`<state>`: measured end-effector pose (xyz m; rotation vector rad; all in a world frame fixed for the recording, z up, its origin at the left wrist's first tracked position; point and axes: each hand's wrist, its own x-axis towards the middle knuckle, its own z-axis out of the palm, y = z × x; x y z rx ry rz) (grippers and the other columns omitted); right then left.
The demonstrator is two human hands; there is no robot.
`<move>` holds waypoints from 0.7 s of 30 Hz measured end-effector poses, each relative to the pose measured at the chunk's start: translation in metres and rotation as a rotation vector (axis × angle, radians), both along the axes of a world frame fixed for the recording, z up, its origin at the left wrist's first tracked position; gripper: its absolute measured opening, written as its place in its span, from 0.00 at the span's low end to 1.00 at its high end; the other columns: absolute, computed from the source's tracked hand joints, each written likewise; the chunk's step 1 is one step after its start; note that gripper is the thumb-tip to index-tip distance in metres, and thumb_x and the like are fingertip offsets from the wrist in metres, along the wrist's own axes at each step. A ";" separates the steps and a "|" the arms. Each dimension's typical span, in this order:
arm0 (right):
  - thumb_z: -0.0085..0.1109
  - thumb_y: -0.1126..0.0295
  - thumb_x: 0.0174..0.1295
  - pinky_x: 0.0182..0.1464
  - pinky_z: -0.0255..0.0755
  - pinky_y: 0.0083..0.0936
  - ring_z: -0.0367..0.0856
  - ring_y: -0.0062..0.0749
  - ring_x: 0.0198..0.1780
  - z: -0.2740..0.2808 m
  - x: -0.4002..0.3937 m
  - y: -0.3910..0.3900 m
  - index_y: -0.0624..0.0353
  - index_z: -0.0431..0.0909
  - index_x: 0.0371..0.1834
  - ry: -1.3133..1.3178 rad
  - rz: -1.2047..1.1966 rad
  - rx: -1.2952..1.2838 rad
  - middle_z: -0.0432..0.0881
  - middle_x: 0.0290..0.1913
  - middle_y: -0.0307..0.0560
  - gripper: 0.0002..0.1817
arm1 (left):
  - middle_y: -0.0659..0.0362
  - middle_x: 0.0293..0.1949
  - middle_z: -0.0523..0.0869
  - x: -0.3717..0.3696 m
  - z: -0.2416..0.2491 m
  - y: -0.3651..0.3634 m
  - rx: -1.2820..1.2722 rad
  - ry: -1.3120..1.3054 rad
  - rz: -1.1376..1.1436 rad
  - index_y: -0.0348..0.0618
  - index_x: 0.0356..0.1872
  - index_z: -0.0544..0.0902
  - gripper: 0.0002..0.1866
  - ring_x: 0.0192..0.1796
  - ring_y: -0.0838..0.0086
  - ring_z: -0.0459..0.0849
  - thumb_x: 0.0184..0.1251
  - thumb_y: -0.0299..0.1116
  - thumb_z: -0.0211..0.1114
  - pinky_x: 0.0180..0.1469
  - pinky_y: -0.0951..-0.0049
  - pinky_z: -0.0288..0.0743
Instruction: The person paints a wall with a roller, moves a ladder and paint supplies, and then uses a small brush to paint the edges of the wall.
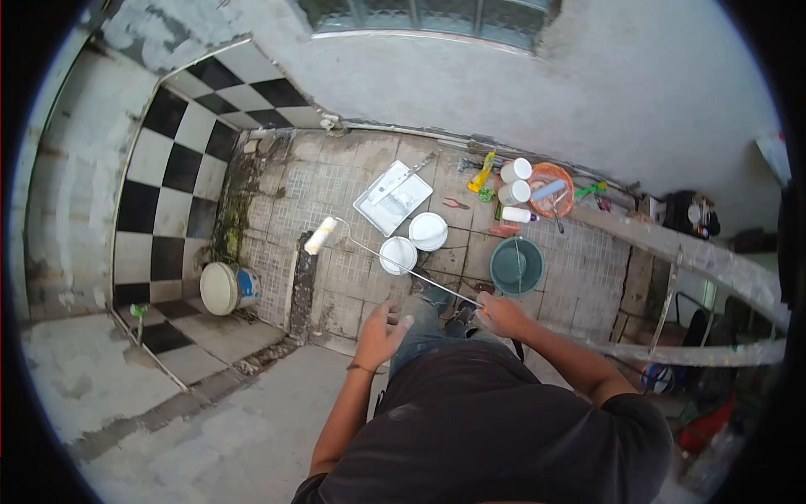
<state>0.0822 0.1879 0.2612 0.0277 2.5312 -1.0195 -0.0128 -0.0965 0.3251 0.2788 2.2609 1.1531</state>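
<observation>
My right hand [501,316] is wrapped round the handle end of a paint roller [321,236]. Its long thin metal rod runs up and left to a white, yellowish sleeve held above the floor. My left hand [384,334] hangs by my left thigh with the fingers loosely apart and nothing in it. Below the rod stand two white lidded tubs, one nearer [398,255] and one farther [428,231]. Past them lies a white paint tray [393,198] with a long flat strip across it.
To the right stands a grey-green bucket [517,265]; beyond it are an orange basin [551,191], white containers [515,170] and red-handled pliers [456,203]. A ladder [672,244] leans at the right. A large white bucket [220,288] sits left near the checkered tile wall [172,207].
</observation>
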 end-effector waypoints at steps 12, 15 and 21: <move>0.50 0.64 0.60 0.40 0.69 0.49 0.78 0.60 0.38 0.008 -0.172 -0.054 0.63 0.62 0.47 -0.291 0.489 -0.034 0.79 0.34 0.64 0.17 | 0.59 0.35 0.82 -0.065 -0.147 0.063 0.768 -0.816 0.941 0.43 0.42 0.74 0.11 0.31 0.76 0.80 0.70 0.39 0.54 0.31 0.78 0.73; 0.48 0.62 0.62 0.42 0.69 0.47 0.78 0.60 0.40 -0.003 -0.198 -0.054 0.63 0.60 0.52 -0.333 0.582 -0.071 0.79 0.36 0.63 0.21 | 0.60 0.27 0.78 -0.076 -0.167 0.072 0.852 -0.753 1.109 0.44 0.37 0.71 0.05 0.21 0.76 0.76 0.70 0.33 0.52 0.22 0.78 0.69; 0.49 0.52 0.64 0.48 0.69 0.38 0.77 0.48 0.47 -0.080 -0.269 -0.024 0.62 0.57 0.62 -0.667 0.652 -0.311 0.75 0.47 0.61 0.30 | 0.63 0.21 0.69 -0.059 -0.238 0.084 0.722 -0.425 1.566 0.45 0.37 0.68 0.03 0.21 0.79 0.70 0.67 0.30 0.50 0.19 0.76 0.63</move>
